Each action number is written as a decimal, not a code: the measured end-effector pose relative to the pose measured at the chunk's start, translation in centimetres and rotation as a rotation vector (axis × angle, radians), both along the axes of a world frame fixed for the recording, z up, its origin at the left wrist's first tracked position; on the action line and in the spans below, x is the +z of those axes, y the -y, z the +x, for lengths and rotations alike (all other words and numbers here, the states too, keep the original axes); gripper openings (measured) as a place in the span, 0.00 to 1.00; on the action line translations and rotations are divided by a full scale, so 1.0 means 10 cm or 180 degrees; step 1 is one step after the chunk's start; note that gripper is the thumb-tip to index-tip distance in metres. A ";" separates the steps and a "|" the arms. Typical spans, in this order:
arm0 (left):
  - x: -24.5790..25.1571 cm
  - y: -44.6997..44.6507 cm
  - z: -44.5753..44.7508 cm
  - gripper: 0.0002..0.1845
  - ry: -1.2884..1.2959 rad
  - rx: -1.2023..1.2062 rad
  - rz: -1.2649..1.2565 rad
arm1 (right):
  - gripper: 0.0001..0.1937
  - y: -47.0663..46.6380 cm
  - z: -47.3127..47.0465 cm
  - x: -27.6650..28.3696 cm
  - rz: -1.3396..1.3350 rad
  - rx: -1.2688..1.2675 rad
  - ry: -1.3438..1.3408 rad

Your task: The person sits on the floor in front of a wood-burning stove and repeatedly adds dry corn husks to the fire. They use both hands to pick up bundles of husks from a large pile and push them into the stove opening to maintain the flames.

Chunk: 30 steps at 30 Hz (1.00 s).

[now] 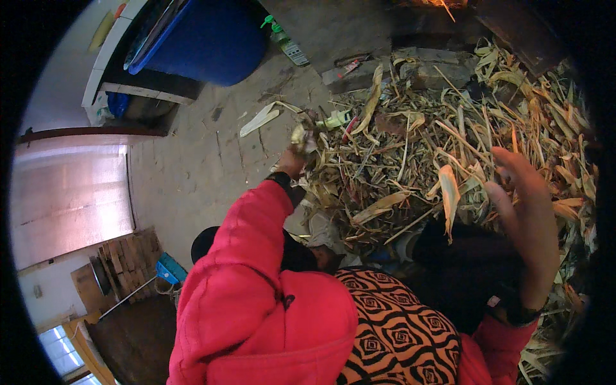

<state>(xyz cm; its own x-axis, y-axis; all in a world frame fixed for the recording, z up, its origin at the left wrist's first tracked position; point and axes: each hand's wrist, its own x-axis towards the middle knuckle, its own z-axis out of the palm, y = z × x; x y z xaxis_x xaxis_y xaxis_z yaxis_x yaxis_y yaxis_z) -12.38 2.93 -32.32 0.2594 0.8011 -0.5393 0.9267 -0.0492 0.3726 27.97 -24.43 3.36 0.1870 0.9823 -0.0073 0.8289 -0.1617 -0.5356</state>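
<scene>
A wide heap of dry maize husks and stalks (385, 168) lies on the floor before me. My left hand (292, 161) reaches to the heap's left edge, its fingers closed around a pale clump of dry husk (301, 136); motion blur hides the clump's exact shape. Over the right part of the heap, my right hand (529, 216) is raised with thumb and fingers apart and nothing between them. Just left of its thumb, a broad dry husk (448, 192) stands out from the rest. A single pale husk (260, 119) lies apart on the floor, beyond my left hand.
Flames (438, 3) glow at the top edge, beyond the heap. A green pump bottle (288, 45) is near a large blue tub (207, 43). A small red-and-white item (348, 69) rests on a ledge (346, 79). To the left are a blue broom (169, 268) and stacked wood (130, 260).
</scene>
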 end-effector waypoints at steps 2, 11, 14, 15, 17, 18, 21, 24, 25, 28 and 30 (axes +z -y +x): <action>-0.18 0.21 0.18 0.46 0.0638 0.0431 -0.0418 | 0.20 -0.02 -0.03 -0.01 -0.0042 0.0061 -0.0008; -0.64 0.30 0.25 0.62 0.1107 0.0679 -0.0756 | 0.21 -0.09 -0.01 -0.10 -0.0271 0.0234 -0.0052; -0.78 0.37 0.26 0.66 0.0930 0.0756 -0.0206 | 0.22 -0.10 -0.01 -0.12 -0.0221 0.0262 0.0094; -0.81 0.39 0.26 0.67 0.0687 0.0745 -0.0140 | 0.21 -0.11 -0.01 -0.13 -0.0262 0.0243 0.0057; -0.87 0.43 0.33 0.54 0.0575 0.0732 0.0791 | 0.21 -0.11 -0.01 -0.13 -0.0307 0.0241 -0.0017; -0.88 0.41 0.35 0.48 0.0798 0.0854 0.0649 | 0.21 -0.11 0.00 -0.13 -0.0360 0.0215 -0.0023; -0.82 0.30 0.26 0.29 0.0633 0.0463 0.1119 | 0.20 -0.09 0.00 -0.12 -0.0377 0.0234 -0.0039; -0.53 0.15 0.00 0.27 0.0412 0.0466 0.1470 | 0.21 -0.05 0.00 -0.09 -0.0108 0.0278 -0.0022; -0.39 0.04 -0.01 0.27 0.1264 0.0790 0.1442 | 0.21 -0.03 0.00 -0.07 0.0058 0.0315 -0.0049; 0.22 0.10 -0.15 0.31 0.1484 0.0894 0.1641 | 0.21 -0.01 0.01 0.00 -0.0215 0.0230 0.0020; 0.65 0.06 -0.16 0.28 0.1426 0.1384 0.1258 | 0.21 0.02 -0.02 0.06 -0.0354 0.0154 0.0067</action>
